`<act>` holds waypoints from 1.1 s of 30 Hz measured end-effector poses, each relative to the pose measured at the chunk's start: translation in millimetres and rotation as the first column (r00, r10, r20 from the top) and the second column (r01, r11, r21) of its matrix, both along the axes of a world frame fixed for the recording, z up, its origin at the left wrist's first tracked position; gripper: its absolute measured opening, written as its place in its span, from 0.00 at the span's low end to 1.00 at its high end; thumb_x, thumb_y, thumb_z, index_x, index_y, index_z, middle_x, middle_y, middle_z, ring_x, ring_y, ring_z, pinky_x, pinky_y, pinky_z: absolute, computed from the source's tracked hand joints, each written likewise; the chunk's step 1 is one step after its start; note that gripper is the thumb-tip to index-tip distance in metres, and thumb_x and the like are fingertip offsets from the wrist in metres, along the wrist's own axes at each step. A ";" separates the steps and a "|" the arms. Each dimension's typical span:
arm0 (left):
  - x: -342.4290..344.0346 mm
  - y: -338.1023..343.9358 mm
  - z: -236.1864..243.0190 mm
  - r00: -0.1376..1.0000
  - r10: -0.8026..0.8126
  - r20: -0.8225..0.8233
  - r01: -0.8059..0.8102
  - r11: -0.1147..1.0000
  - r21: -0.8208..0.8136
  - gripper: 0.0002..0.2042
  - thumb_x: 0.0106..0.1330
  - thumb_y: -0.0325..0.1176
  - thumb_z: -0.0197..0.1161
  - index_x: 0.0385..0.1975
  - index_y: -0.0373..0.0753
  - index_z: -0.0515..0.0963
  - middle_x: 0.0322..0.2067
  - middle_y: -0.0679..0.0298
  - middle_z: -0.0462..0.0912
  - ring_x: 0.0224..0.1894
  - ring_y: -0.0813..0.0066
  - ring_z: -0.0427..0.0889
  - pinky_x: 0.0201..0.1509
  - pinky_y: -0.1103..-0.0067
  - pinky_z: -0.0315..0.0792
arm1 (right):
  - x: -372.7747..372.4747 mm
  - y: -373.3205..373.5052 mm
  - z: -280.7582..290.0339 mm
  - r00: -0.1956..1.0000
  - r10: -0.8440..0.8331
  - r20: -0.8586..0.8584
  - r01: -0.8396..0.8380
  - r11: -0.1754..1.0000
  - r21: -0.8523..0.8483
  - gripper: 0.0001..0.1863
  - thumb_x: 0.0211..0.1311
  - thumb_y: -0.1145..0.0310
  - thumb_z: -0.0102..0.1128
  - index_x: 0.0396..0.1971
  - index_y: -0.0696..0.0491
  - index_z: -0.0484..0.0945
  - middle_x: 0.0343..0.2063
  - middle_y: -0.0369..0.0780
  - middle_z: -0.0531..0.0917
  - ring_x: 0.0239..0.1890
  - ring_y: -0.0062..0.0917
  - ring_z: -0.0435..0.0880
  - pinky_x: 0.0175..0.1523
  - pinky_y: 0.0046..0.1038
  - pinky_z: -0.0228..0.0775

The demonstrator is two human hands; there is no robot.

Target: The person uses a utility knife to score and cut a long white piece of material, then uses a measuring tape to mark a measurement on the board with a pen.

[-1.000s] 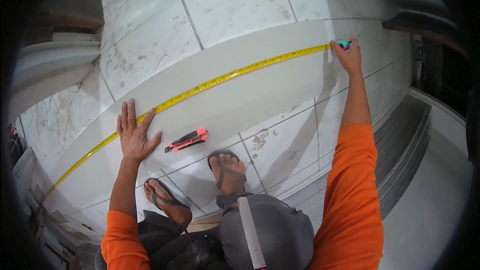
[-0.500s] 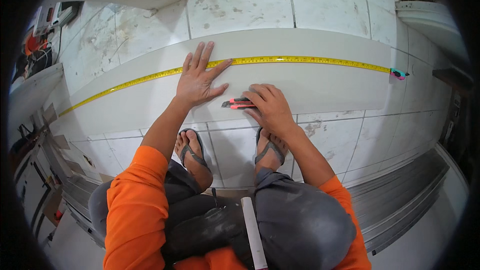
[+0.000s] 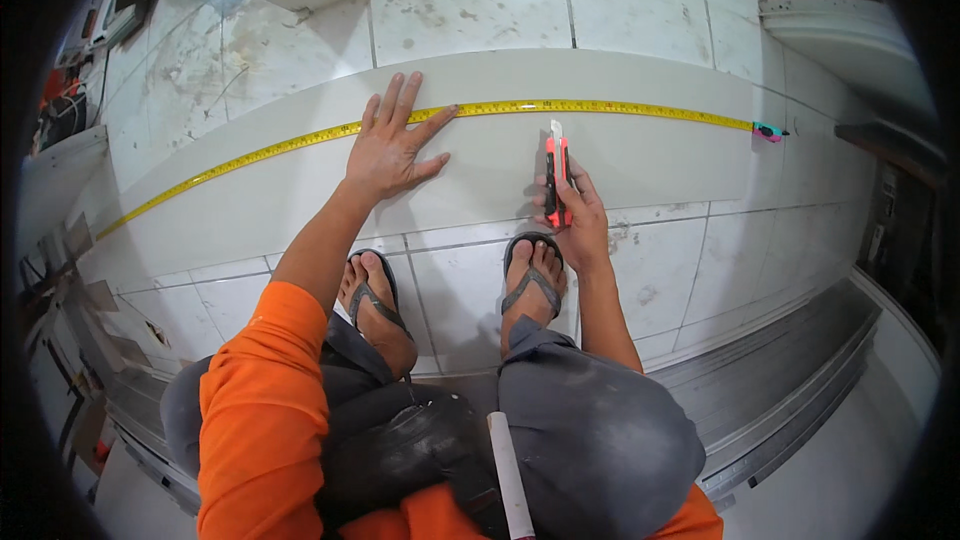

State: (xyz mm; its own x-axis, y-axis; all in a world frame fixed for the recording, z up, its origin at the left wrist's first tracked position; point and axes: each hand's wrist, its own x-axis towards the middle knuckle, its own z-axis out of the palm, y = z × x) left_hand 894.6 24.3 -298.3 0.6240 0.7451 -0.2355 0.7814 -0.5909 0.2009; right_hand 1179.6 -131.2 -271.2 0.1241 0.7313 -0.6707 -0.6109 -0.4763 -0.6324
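Observation:
A long pale board (image 3: 660, 160) lies across the floor in front of my feet. Along its length runs a yellow tape measure (image 3: 630, 112), pulled out, its teal and pink case (image 3: 769, 132) at the right end. My left hand (image 3: 392, 147) lies flat with fingers spread on the board, pressing over the tape. In my right hand (image 3: 585, 215) is a red and black utility knife (image 3: 557, 180), held above the board's near half. Its blade sticks out, pointing away from me, just short of the tape.
My sandalled feet (image 3: 530, 285) stand on white floor tiles (image 3: 455, 295) close to the board's near edge. Stacked grey metal profiles (image 3: 770, 380) lie at the right. A white ledge (image 3: 850, 25) juts in at the far right, and tools (image 3: 65, 105) sit at the far left.
My right hand has lifted and turned palm-up, swinging the knife from pointing left to pointing away from me. The left hand keeps its place on the tape; the view has shifted slightly.

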 end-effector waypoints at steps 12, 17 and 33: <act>2.4 -1.3 1.3 0.999 -0.007 -0.052 0.008 1.000 0.012 0.36 0.71 0.65 0.57 0.79 0.72 0.60 0.84 0.54 0.39 0.85 0.49 0.38 0.84 0.51 0.43 | 4.7 -1.8 3.2 0.979 0.071 -0.192 -0.035 0.982 0.184 0.38 0.73 0.77 0.57 0.80 0.56 0.55 0.65 0.49 0.79 0.58 0.32 0.85 0.56 0.33 0.84; 3.5 -2.2 1.2 0.999 0.003 -0.038 -0.003 1.000 -0.007 0.36 0.71 0.64 0.58 0.79 0.71 0.60 0.84 0.54 0.39 0.85 0.50 0.39 0.84 0.52 0.44 | 3.6 -4.3 -4.9 0.984 -0.016 -0.176 0.032 0.996 0.089 0.31 0.74 0.75 0.60 0.74 0.59 0.63 0.60 0.52 0.81 0.52 0.32 0.88 0.53 0.33 0.84; 66.7 -22.7 -9.8 0.995 0.068 0.076 -0.069 0.998 0.011 0.33 0.74 0.57 0.57 0.79 0.68 0.62 0.83 0.50 0.42 0.84 0.44 0.39 0.81 0.47 0.46 | -15.1 33.7 -10.9 0.998 0.012 0.066 -0.011 1.000 -0.014 0.17 0.83 0.60 0.52 0.56 0.58 0.77 0.38 0.39 0.84 0.34 0.21 0.83 0.42 0.28 0.82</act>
State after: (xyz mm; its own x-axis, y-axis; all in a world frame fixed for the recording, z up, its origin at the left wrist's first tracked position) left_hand 961.3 1.6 -308.2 0.5869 0.7896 -0.1791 0.8030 -0.5393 0.2537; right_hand 1164.5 -97.5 -282.1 0.1599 0.7240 -0.6710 -0.5626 -0.4918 -0.6646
